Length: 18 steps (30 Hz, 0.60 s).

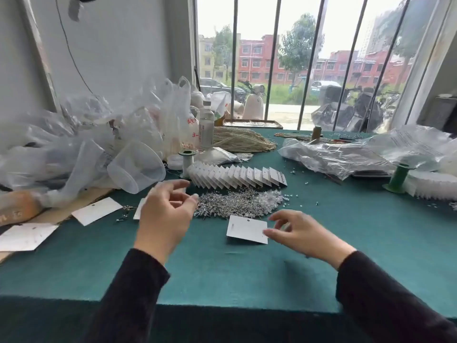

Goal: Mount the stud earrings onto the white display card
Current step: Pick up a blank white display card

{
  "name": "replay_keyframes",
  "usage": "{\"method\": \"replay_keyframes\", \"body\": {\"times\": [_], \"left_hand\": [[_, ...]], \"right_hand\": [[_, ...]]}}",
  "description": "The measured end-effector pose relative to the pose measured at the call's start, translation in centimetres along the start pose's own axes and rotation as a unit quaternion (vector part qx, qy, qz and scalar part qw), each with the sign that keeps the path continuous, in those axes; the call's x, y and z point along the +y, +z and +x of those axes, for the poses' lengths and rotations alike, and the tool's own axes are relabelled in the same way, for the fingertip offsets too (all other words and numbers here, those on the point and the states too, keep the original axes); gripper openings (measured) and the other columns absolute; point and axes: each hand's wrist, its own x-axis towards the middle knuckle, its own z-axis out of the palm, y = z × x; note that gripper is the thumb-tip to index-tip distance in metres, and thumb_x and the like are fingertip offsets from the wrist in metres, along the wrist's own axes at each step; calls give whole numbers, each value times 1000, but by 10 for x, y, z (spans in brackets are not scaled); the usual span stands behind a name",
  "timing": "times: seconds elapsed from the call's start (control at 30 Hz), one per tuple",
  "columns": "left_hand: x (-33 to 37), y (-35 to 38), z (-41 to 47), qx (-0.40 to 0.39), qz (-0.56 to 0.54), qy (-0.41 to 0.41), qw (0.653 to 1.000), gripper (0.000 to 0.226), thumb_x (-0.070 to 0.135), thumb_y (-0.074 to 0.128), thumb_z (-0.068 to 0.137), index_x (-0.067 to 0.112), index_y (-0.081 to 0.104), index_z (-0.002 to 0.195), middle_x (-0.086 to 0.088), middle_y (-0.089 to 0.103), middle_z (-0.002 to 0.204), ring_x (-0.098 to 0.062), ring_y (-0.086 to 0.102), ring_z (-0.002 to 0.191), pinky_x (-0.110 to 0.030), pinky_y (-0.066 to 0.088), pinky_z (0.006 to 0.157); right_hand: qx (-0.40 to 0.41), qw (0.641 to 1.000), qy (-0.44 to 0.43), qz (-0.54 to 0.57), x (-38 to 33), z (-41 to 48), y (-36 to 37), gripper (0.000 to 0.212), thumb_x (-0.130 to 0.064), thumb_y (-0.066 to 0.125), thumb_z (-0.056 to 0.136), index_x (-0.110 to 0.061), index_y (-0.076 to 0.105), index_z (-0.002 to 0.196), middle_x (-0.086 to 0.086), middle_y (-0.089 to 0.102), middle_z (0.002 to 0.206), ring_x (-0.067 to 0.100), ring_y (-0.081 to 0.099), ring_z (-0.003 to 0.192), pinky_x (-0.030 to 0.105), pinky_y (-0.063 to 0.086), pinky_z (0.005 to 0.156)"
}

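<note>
A white display card point(243, 229) with a small hole near its top edge is held just above the green table point(222, 273). My right hand point(304, 233) grips the card's right edge between thumb and fingers. My left hand point(165, 214) hovers left of the card, fingers curled and apart, fingertips beside a pile of silver stud earrings point(237, 203). I cannot tell whether a stud sits between those fingertips. Clear earring backs point(268, 198) lie at the pile's right end.
A fanned row of white cards point(237, 177) lies behind the pile. Loose cards point(96, 210) lie at left. Crumpled plastic bags point(81, 144) fill the left; more bags point(346, 154) at right. Green spools point(397, 180), a bottle point(206, 125) and bead strands point(242, 141) stand farther back.
</note>
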Motion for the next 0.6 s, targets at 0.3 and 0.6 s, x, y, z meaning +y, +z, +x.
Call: {"method": "replay_keyframes", "body": {"times": [0.3, 0.6], "left_hand": [[-38, 85, 83, -210, 286, 154, 922, 36, 24, 60, 84, 16, 58, 119, 4, 66, 91, -4, 58, 79, -17, 47, 82], [-66, 134, 97, -256, 407, 164, 861, 31, 48, 60, 78, 32, 67, 104, 3, 59, 108, -17, 50, 108, -36, 35, 96]], "right_hand": [[-214, 962, -30, -169, 20, 78, 1, 49, -50, 75, 62, -29, 39, 88, -12, 47, 90, 12, 47, 84, 18, 34, 58], [-266, 939, 70, 208, 50, 92, -19, 22, -5, 63, 81, 4, 53, 99, 6, 61, 84, 12, 64, 71, 24, 56, 59]]}}
